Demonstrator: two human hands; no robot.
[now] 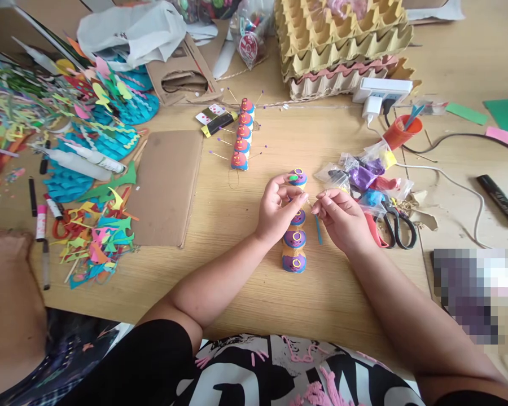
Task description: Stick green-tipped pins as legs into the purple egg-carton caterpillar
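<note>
A purple-and-orange egg-carton strip (295, 239) with yellow rings on its bumps lies before me, partly hidden by my fingers. My left hand (275, 207) is closed in a pinch above its upper half, with a bit of green at one fingertip. Just to the right, my right hand (337, 216) pinches too, its fingertips close to the left ones. Something thin and pale shows between the two hands, too small to name. A thin blue stick (319, 230) lies beside the strip. Farther off stands a red-and-blue egg-carton strip (242, 135) with pin-like sticks poking out.
Egg trays (342, 51) are stacked at the back beside a power strip (383, 90). On the right are bagged clay (366, 172), scissors (395, 225) and an orange cup (401, 132). Cardboard (165, 189) and paper scraps (99, 242) lie left, near another person's arm (11, 293).
</note>
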